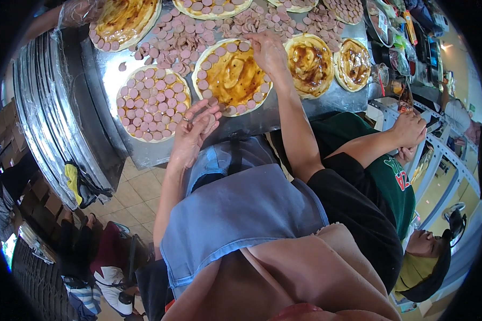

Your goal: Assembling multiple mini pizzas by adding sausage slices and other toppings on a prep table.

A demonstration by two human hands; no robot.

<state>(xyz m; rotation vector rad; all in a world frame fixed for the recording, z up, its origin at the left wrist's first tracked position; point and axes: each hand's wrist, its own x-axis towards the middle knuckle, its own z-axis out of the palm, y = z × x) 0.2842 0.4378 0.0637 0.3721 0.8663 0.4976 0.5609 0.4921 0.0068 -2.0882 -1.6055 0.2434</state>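
In front of me lies a round pizza base (231, 75) with glossy brown-orange sauce, part-ringed by pink sausage slices along its edge. My left hand (194, 132) is at its near-left rim, fingers bent together, with a sausage slice (213, 100) at the fingertips. Over the far-right rim reaches my right hand (270, 56). Its fingers are drawn together at the edge, and whatever they hold is hidden. To the left rests another pizza base (154, 139), covered with sausage slices. A loose heap of sausage slices (168, 40) spreads behind the bases.
Two sauced bases without slices (309, 64) (353, 64) lie to the right on the metal table (198, 152). More bases line the far side. Stacked metal trays (53, 112) stand left. A gloved hand (80, 13) reaches in at far left; a person in green (380, 176) stands close right.
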